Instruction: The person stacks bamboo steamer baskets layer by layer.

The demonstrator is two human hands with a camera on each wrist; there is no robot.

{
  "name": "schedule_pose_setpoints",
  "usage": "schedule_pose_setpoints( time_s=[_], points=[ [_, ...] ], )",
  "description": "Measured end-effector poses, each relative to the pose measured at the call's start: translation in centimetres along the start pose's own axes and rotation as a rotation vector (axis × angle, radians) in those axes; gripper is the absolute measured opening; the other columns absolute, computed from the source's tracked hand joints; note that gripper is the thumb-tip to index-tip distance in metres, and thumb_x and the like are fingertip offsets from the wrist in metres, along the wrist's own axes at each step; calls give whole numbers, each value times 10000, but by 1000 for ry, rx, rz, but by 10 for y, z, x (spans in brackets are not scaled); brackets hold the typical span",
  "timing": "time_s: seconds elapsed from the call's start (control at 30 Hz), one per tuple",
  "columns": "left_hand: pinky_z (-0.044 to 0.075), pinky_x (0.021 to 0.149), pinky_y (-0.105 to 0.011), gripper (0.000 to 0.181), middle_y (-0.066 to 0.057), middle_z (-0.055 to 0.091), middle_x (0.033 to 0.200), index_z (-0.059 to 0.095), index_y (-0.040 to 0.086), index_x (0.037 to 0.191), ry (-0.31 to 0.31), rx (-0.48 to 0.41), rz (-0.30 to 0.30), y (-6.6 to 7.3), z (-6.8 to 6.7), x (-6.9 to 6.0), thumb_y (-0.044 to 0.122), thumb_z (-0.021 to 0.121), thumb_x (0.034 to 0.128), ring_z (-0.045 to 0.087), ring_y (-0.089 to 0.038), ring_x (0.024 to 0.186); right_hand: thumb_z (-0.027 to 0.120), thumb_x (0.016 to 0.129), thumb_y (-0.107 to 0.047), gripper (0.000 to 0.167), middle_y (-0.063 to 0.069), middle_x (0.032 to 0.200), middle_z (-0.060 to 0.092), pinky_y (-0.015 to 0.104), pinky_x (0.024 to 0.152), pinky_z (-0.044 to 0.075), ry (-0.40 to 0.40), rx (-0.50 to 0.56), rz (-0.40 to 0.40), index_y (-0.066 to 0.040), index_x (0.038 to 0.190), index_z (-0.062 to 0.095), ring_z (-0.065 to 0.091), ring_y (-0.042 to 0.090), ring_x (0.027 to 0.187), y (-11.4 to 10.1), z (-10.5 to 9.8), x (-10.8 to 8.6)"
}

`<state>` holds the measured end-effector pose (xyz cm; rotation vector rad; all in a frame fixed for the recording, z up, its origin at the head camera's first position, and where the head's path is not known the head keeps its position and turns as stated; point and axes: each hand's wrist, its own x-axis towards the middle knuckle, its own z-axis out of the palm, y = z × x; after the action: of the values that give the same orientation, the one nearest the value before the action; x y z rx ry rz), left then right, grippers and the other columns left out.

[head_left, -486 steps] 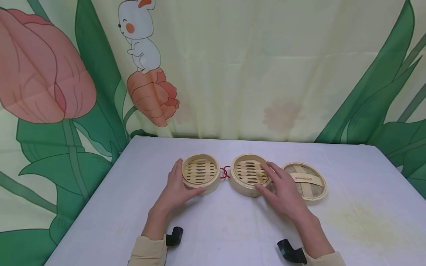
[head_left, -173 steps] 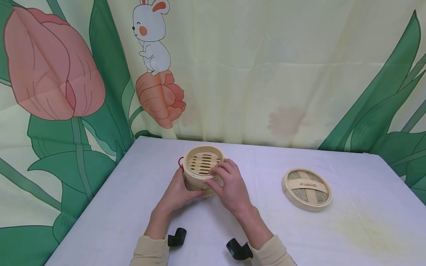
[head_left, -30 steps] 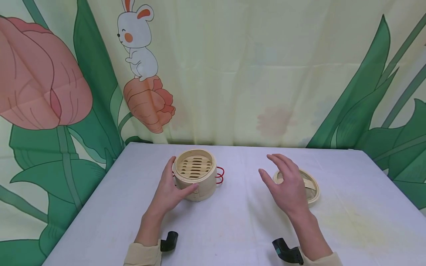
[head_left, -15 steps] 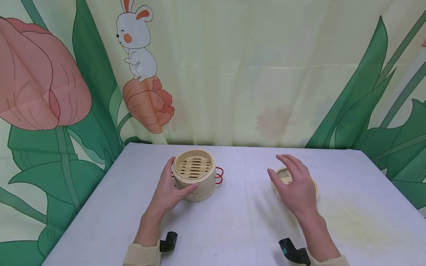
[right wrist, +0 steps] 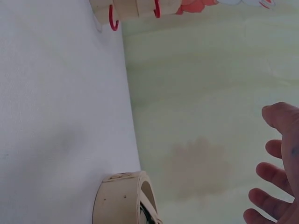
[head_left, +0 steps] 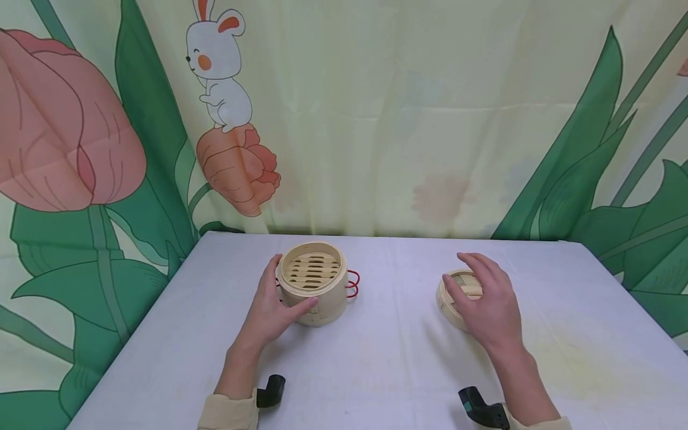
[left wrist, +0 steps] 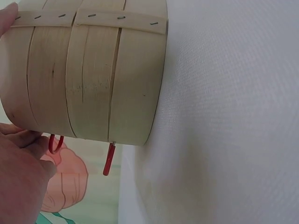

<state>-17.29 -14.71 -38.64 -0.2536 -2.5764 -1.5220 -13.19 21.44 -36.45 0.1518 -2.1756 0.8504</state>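
Two round bamboo steamer baskets (head_left: 329,303) stand stacked on the white table, slats showing in the top one. Red loop handles (head_left: 353,284) stick out from the stack's right side. My left hand (head_left: 273,313) grips the stack from the left, its thumb across the front and its fingers round the far side. To the right lies the bamboo steamer lid (head_left: 450,307), partly hidden under my right hand (head_left: 491,304). That hand hovers over it with spread fingers, holding nothing; the right wrist view has the lid (right wrist: 117,203) apart from the fingers.
A white cloth covers the table (head_left: 387,358), with a faint yellowish stain at the right. Behind its far edge hangs a printed curtain (head_left: 376,149) with a rabbit, a tulip and leaves.
The baskets, side by side at first, became a stack, whose red handles later came round to the right. Over the last second my right hand moved right, above the lid; my left stayed put.
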Motion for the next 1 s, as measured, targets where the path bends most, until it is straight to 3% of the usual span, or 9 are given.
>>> schedule_pose_setpoints(
  time_s=[0.2,0.5,1.0],
  points=[
    [181,1178,-569,1185,-126,230,1617,137,56,1598,-1,2,5,0,-1,0,350,910,750,182,-284,1498,823,808,-86,450,187,1272,619,615,955,423,-19,-16,30,-30,1234,692,529,395,1215,2,-2,-2],
    [180,1176,-577,1192,-110,229,1618,133,68,1601,-4,-9,-2,0,-1,0,353,913,746,178,-276,1498,804,804,-76,425,188,1253,621,580,962,407,-7,-9,54,-19,1211,696,528,419,1194,9,-4,-5],
    [192,1176,-569,1182,-103,238,1615,135,73,1602,-5,-6,-5,1,-1,0,343,910,751,188,-268,1495,782,860,-133,429,231,1289,582,618,984,390,-87,-85,142,-4,1249,659,485,474,1221,23,-9,-12]
  ],
)
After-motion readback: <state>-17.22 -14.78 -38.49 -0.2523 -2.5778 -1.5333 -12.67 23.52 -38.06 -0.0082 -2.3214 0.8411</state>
